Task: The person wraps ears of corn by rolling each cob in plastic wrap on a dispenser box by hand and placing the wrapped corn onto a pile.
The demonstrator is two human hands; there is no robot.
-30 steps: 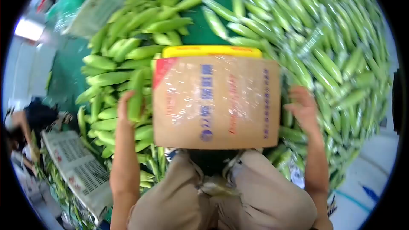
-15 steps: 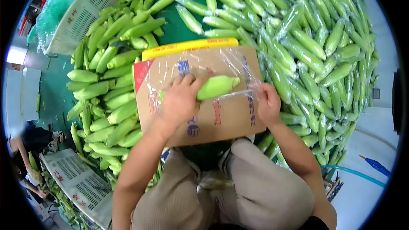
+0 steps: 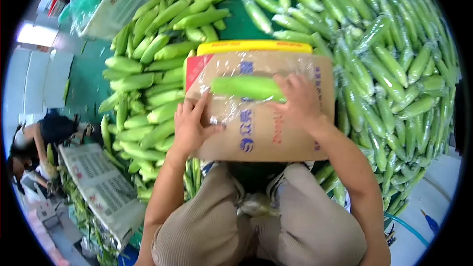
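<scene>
Hand work at a printed carton [image 3: 295, 148], which sits before the seated worker's knees [image 3: 197, 216]. A green-husked cob [image 3: 244, 86], slightly blurred, lies crosswise over the carton's top, toward the far side. The right hand [image 3: 299, 99] curves over the cob's right end, thumb on the near side and fingers on the far side, in what looks to me like a grip. The left hand [image 3: 193, 125] is spread at the carton's left edge, thumb apart from the fingers; whether it pinches any film I cannot tell from here. Clear film [image 3: 226, 111] glints on the carton top around the cob. Left of the carton: bare cobs [image 3: 157, 113], heaped. Right of it: film-covered cobs [image 3: 389, 79], a larger heap. Just beyond its far edge: a yellow box [image 3: 253, 47].

The step in hand appears to be covering this one cob, with the film seemingly not yet closed about it. The next move would call for steady pressure from the right hand, the left fingers bringing the film's loose edge snugly over the husk.
</scene>
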